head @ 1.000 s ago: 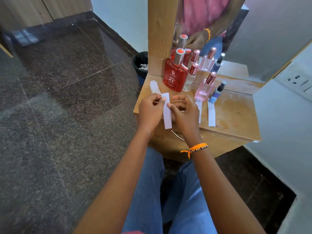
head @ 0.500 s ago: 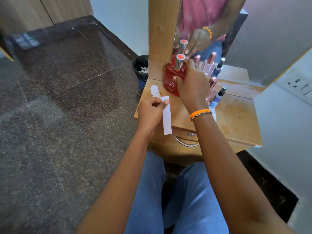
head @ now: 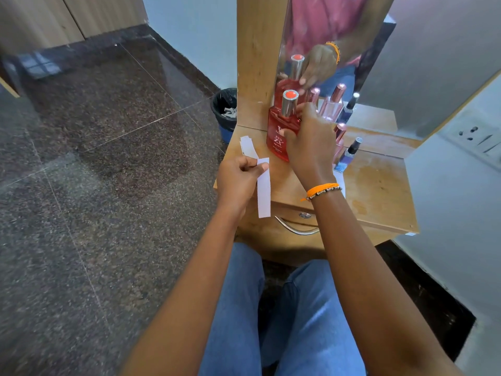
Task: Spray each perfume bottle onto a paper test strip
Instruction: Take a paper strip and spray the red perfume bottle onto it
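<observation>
Fingers (head: pixel 303 115) of the right hand (head: pixel 311 147) curl round the red perfume bottle (head: pixel 279 131) — upright on the desk (head: pixel 379 191). Left hand (head: pixel 237 180) pinches a paper strip (head: pixel 263 191).

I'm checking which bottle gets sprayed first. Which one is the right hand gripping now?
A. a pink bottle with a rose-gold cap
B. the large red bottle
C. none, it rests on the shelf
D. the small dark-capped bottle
B: the right hand has thumb and fingers wrapped round the large red bottle near the mirror, while the left hand pinches a paper test strip beside it.
</observation>
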`<state>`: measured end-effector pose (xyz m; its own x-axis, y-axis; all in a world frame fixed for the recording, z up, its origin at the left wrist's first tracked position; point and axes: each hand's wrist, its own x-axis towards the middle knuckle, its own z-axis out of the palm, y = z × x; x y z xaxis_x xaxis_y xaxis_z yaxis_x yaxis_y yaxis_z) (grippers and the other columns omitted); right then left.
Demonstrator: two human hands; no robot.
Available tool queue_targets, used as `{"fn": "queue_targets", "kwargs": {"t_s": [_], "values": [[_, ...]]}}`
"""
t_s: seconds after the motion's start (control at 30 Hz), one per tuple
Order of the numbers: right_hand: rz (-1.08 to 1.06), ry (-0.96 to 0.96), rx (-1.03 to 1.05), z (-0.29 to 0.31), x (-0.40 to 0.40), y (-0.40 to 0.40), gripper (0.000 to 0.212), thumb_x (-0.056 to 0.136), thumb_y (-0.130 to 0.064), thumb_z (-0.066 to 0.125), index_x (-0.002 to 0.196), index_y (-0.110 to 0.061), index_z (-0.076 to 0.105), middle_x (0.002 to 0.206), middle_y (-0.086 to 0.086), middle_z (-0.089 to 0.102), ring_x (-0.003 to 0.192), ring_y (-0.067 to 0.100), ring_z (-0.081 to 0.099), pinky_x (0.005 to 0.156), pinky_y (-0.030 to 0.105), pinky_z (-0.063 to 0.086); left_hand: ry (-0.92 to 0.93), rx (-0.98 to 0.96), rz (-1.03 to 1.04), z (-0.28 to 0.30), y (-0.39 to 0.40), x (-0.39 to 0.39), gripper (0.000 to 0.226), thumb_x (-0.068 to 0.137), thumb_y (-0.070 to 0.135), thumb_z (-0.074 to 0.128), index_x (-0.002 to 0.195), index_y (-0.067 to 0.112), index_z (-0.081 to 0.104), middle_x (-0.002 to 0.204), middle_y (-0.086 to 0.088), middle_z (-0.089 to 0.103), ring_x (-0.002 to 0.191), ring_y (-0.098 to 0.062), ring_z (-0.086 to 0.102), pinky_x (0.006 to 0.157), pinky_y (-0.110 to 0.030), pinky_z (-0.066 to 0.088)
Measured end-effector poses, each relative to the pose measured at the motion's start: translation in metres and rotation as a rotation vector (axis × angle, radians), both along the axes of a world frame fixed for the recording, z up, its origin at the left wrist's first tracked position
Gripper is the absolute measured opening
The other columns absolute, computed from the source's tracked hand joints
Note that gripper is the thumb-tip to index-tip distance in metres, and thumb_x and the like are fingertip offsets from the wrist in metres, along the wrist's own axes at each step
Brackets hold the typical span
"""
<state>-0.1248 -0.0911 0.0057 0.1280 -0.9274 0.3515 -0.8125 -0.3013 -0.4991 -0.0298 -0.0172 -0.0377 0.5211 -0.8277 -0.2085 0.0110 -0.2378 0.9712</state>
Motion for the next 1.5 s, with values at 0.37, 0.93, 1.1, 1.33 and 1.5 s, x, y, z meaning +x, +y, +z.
{"fn": "queue_targets", "kwargs": {"t_s": [0.37, 0.93, 1.1, 1.33, 1.5], "values": [[0.051, -0.197, 0.048, 0.029, -0.061, 0.058, 0.037, 0.08, -0.02, 0.074, 0.112, -0.017, 0.056, 0.114, 0.002, 0.069, 0.102, 0.02, 0.065, 0.083, 0.038, 0.052, -0.248, -0.11, -0.014, 0.011, 0.005, -0.019, 0.015, 0.082, 0.013, 0.068, 0.078, 0.02, 0.055, 0.069, 0.001, 0.062, 0.066, -0.012, 0.056, 0.059, -0.018, 0.041], [0.354, -0.715, 0.461, 0.01, -0.123, 0.061, 0.038, 0.084, -0.004, 0.067, 0.12, -0.001, 0.058, 0.111, 0.011, 0.07, 0.095, 0.009, 0.067, 0.073, 0.015, 0.053, -0.129, -0.214, -0.486, 0.025, 0.024, -0.042, 0.032, 0.074, 0.025, 0.074, 0.105, 0.017, 0.07, 0.112, -0.004, 0.063, 0.1, -0.013, 0.064, 0.09, -0.029, 0.051], [0.274, -0.603, 0.344, 0.017, -0.119, 0.062, 0.037, 0.083, -0.023, 0.072, 0.117, -0.017, 0.059, 0.11, -0.004, 0.067, 0.091, 0.006, 0.058, 0.076, 0.015, 0.047, -0.221, -0.276, -0.374, 0.018, 0.026, -0.057, 0.029, 0.07, 0.028, 0.074, 0.097, 0.021, 0.07, 0.096, 0.001, 0.063, 0.091, -0.017, 0.065, 0.086, -0.031, 0.053], [0.145, -0.778, 0.113, 0.012, -0.093, 0.054, 0.029, 0.071, -0.019, 0.08, 0.094, -0.01, 0.066, 0.081, 0.008, 0.068, 0.072, 0.015, 0.06, 0.073, 0.038, 0.054, -0.304, -0.27, -0.341, 0.013, 0.026, -0.061, 0.029, 0.074, 0.015, 0.076, 0.102, 0.013, 0.07, 0.096, -0.001, 0.061, 0.088, -0.013, 0.06, 0.082, -0.021, 0.047], [0.226, -0.961, 0.199, 0.009, -0.098, 0.053, 0.025, 0.078, -0.004, 0.074, 0.103, -0.006, 0.069, 0.086, 0.001, 0.072, 0.079, 0.01, 0.064, 0.073, 0.024, 0.053, -0.242, -0.264, -0.424, 0.014, 0.025, -0.059, 0.026, 0.077, 0.015, 0.074, 0.102, 0.02, 0.067, 0.095, 0.007, 0.06, 0.084, 0.003, 0.059, 0.082, -0.017, 0.049]]}}
